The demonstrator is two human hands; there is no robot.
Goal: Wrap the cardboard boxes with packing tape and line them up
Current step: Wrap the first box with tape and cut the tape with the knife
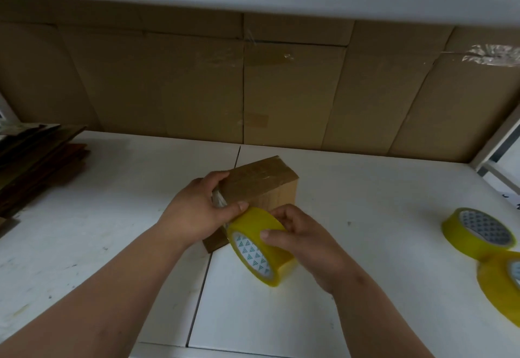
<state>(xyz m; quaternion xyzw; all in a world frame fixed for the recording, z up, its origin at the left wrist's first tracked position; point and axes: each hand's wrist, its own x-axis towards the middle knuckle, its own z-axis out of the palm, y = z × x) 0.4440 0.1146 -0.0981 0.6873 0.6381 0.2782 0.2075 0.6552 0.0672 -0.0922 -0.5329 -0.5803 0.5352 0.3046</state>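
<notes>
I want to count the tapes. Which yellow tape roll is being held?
The tape roll beside the small cardboard box, gripped by the right hand. The other two rolls lie untouched at the table's right edge.

l hand (pixel 197 211) & r hand (pixel 301 239) both curled, gripping

We've got our left hand (pixel 197 211) gripping the small cardboard box (pixel 261 186) mid-tabletop (pixel 365 217), right hand (pixel 304 239) holding the yellow tape roll (pixel 259 248) against it. Two spare rolls (pixel 478 231) sit by the right edge.
</notes>
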